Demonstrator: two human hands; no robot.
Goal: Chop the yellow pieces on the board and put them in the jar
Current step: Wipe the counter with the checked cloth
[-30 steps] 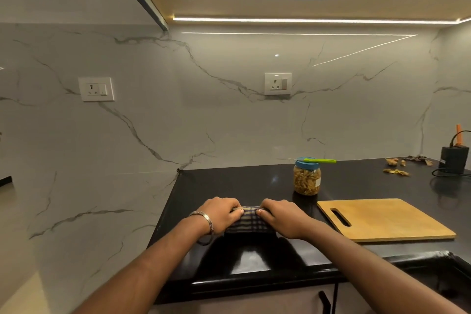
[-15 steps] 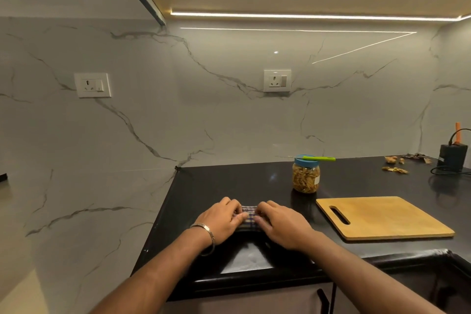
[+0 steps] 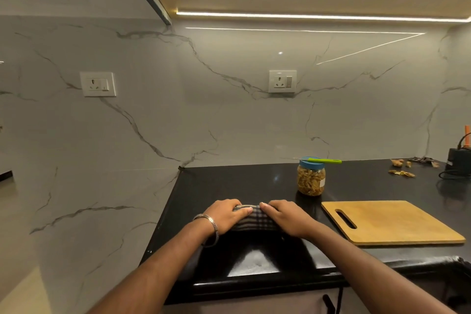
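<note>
A folded dark checked cloth point(image 3: 256, 220) lies on the black counter point(image 3: 229, 186) in front of me. My left hand point(image 3: 225, 215) holds its left end with fingers curled over it. My right hand point(image 3: 288, 216) holds its right end the same way. To the right lies a bare wooden cutting board point(image 3: 392, 222) with a handle slot. Behind the cloth stands a clear jar point(image 3: 311, 181) filled with yellow pieces, with a blue lid on it. A green-handled knife point(image 3: 322, 160) rests across the lid.
Yellow-brown scraps point(image 3: 402, 168) lie at the counter's back right, next to a black device with a cable point(image 3: 458, 164). Two wall sockets point(image 3: 282, 81) sit on the marble backsplash. The counter's left edge drops off beside my left arm. A sink edge point(image 3: 433, 262) shows at the lower right.
Both hands have kept working the cloth on the counter, drawing together and now holding it as a folded bundle. The jar, knife and board have not moved.
</note>
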